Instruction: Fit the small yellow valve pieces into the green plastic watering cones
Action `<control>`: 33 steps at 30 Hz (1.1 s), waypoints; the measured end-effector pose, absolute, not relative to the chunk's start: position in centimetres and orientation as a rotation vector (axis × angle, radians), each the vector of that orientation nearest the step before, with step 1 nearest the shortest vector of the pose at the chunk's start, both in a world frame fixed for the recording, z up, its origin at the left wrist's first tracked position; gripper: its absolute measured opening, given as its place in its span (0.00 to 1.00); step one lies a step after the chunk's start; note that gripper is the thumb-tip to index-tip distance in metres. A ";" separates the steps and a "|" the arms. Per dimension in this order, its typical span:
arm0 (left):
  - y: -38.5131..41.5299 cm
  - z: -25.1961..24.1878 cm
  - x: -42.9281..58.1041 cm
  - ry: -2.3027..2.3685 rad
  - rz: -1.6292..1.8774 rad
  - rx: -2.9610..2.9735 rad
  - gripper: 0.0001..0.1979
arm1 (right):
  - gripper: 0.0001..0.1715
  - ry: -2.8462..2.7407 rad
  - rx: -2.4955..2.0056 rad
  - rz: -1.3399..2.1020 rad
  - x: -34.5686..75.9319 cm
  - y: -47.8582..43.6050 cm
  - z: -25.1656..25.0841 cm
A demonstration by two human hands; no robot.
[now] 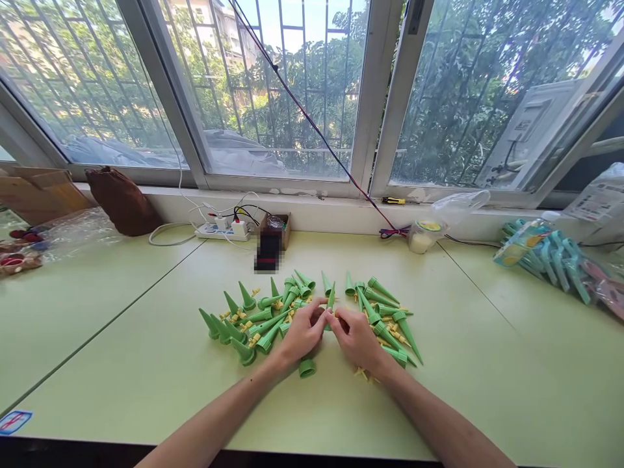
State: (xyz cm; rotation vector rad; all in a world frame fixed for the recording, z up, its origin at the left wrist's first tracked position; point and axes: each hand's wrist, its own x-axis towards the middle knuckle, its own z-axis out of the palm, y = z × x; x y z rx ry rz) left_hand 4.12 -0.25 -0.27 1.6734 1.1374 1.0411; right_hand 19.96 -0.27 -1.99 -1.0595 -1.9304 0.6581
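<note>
Upright between my fingertips stands a green plastic watering spike, a pointed cone. My left hand is closed round its lower part. The right hand pinches at the spike's side, where a bit of a small yellow plastic piece shows; the fingers hide most of it. On the left, several green spikes stand or lie among small yellow pieces. A second heap of green spikes lies beside my right hand. Close to my left wrist sits a loose green cap.
A power strip with cables and a small open box stand against the window ledge. Further right are a lidded jar and a bag of light-blue plastic parts. A brown pouch leans at the back left.
</note>
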 end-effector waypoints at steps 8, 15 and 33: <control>-0.6 -0.4 4.0 1.155 1.026 1.821 0.25 | 0.24 -1.873 -1.088 0.625 19.9 0.0 -2.4; -0.6 -0.2 3.9 1.143 0.954 1.926 0.20 | 0.25 -1.826 -1.086 0.569 20.1 0.2 -2.1; -0.8 -0.1 4.1 1.290 0.852 2.069 0.22 | 0.21 -1.714 -1.210 0.477 20.6 0.5 -1.6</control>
